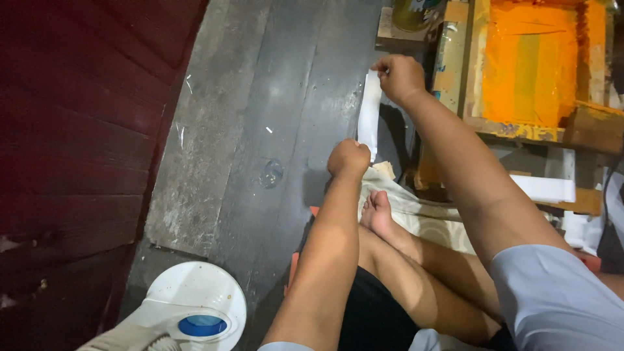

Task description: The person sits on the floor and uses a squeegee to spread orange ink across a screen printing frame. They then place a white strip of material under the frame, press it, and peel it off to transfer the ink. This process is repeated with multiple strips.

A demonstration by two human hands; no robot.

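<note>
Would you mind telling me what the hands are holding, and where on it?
A white strip: the right hand pinches its far end, the left hand grips its near end.

One head-worn view looks steeply down, close over the person's arms and crossed legs; it faces the dark plank floor (273,97), perhaps tilted slightly

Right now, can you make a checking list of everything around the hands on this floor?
Surface: dark, worn wooden floor.
Job's things: white paper strip, stretched between both hands.
Clutter: orange-stained wooden frame; white fan base; patterned cloth.
Fingers: left hand shut on the strip's lower end; right hand shut on its upper end.
Cables: nothing seen.
Surroundings: dark red wooden wall; person's crossed legs, bare foot.
</note>
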